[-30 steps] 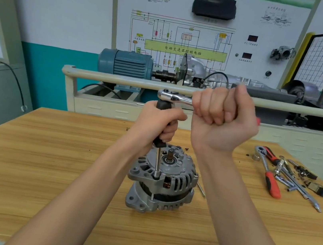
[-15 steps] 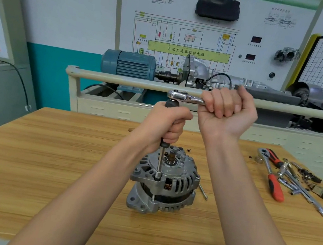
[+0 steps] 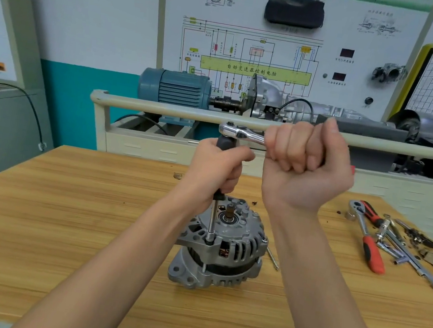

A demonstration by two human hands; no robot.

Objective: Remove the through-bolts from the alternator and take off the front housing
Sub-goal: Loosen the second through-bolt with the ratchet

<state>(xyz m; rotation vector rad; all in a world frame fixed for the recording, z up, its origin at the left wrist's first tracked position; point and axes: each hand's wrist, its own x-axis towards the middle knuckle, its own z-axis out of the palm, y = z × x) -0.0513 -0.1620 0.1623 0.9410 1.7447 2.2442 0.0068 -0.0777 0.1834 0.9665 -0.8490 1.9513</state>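
A grey alternator stands on end in the middle of the wooden bench, shaft up. A chrome ratchet sits on a long extension bar whose socket is seated on a through-bolt at the housing's left rim. My left hand grips the black upper part of the extension, just under the ratchet head. My right hand is closed in a fist round the ratchet handle, which points right. A loose bolt lies on the bench at the alternator's right side.
A second red-handled ratchet, extensions and small parts lie at the bench's right end. Behind the bench runs a beige rail, with a blue motor, a gearbox and a wiring panel beyond. The wooden bench stretches left.
My right hand swung the ratchet handle away from me and back toward me. My left hand stayed on the extension over the same bolt; the alternator did not move.
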